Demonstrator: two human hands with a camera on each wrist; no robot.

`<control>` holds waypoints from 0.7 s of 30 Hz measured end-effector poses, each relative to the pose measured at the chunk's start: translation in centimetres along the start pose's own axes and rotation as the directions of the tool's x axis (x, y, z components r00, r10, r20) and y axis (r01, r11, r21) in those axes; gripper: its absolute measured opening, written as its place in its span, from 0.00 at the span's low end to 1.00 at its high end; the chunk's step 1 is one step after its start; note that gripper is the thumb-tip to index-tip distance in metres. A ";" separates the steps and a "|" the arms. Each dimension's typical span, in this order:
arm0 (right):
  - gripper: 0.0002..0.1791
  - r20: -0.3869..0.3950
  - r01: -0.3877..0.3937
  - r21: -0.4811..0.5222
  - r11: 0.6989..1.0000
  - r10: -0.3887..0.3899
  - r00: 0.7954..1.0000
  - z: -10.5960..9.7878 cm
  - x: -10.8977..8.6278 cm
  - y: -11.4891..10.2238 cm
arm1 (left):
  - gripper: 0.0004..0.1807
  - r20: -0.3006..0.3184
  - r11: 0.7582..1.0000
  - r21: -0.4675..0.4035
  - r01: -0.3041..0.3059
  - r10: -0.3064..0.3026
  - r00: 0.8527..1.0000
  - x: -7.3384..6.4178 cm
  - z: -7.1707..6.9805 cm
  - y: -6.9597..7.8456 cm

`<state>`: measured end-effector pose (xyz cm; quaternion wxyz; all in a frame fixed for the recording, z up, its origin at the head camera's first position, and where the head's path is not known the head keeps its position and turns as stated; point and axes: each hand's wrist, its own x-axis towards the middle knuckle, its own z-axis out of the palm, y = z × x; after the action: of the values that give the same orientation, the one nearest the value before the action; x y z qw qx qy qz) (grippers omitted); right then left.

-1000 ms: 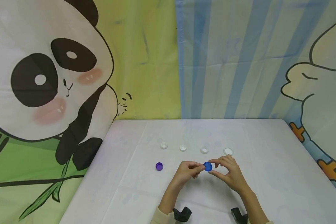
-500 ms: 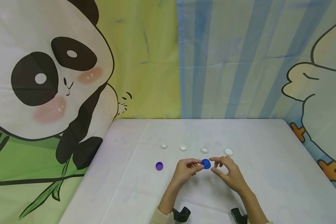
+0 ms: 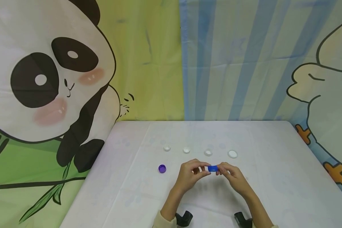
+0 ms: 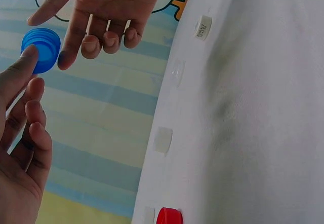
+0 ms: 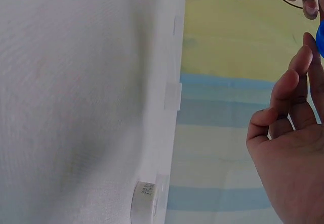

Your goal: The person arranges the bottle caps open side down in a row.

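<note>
A blue bottle cap (image 3: 212,168) is held up above the white table, its ribbed side showing in the head view. My left hand (image 3: 188,172) pinches its left side between thumb and fingers. In the left wrist view, the left thumb lies over the edge of the cap (image 4: 46,54). My right hand (image 3: 234,178) has its fingertips on the cap's right end, thumb and finger around its edge. In the right wrist view, only a sliver of the cap (image 5: 320,39) shows beside the right fingertips. Left of the hands, a purple cap (image 3: 162,168) lies hollow side up.
Beyond the hands stand small white round pieces in a row: a left one (image 3: 167,148), two middle ones (image 3: 186,150) (image 3: 208,153) and a larger right one (image 3: 232,154). A red-looking cap (image 4: 169,216) shows in the left wrist view. Printed curtains (image 3: 148,63) hang behind the table.
The blue cap has turned from showing its round face to showing its side. The right fingers, apart from it half a second ago, have closed in on its right end.
</note>
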<state>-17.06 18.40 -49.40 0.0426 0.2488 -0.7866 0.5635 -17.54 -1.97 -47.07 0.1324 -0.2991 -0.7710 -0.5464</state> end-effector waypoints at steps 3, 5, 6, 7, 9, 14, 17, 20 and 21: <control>0.14 0.013 0.003 0.027 1.000 -0.003 1.000 -0.1 0.0 -0.2 | 0.10 0.001 0.997 0.036 -0.068 0.068 0.998 0.1 -0.4 0.9; 0.13 0.019 0.009 0.040 0.999 -0.010 1.000 -0.2 0.0 -0.2 | 0.10 0.003 0.995 0.048 -0.088 0.088 0.996 0.1 -0.2 0.4; 0.13 0.021 0.010 0.047 0.999 -0.011 1.000 -0.2 0.0 -0.2 | 0.11 0.005 0.995 0.050 -0.089 0.089 0.996 0.0 -0.1 0.0; 0.12 0.022 0.014 0.049 0.999 -0.015 1.000 -0.2 0.0 -0.1 | 0.11 0.010 0.993 0.057 -0.099 0.098 0.995 -0.1 0.0 -0.4; 0.12 0.022 0.016 0.053 0.998 -0.017 1.000 -0.2 -0.1 -0.1 | 0.12 0.025 0.995 0.050 -0.084 0.082 0.996 -0.2 0.2 -1.3; 0.10 0.026 0.013 0.064 0.998 -0.015 1.000 -0.2 0.0 -0.1 | 0.12 0.039 0.996 0.048 -0.073 0.071 0.997 -0.3 0.3 -1.8; 0.10 0.034 0.009 0.069 0.998 -0.012 0.999 -0.2 0.0 -0.1 | 0.12 0.034 0.995 0.045 -0.088 0.087 0.996 -0.4 0.3 -1.9; 0.10 0.039 0.000 0.075 0.997 -0.002 0.999 -0.3 0.0 0.0 | 0.12 0.040 0.995 0.044 -0.091 0.089 0.995 -0.4 0.3 -2.0; 0.10 0.038 -0.002 0.072 0.997 -0.001 0.999 -0.3 0.0 0.0 | 0.12 0.044 0.995 0.044 -0.090 0.088 0.995 -0.5 0.3 -2.0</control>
<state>-17.12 18.69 -49.34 0.0185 0.2606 -0.7665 0.5867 -18.36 -2.27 -48.94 0.1475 -0.3414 -0.7719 -0.5156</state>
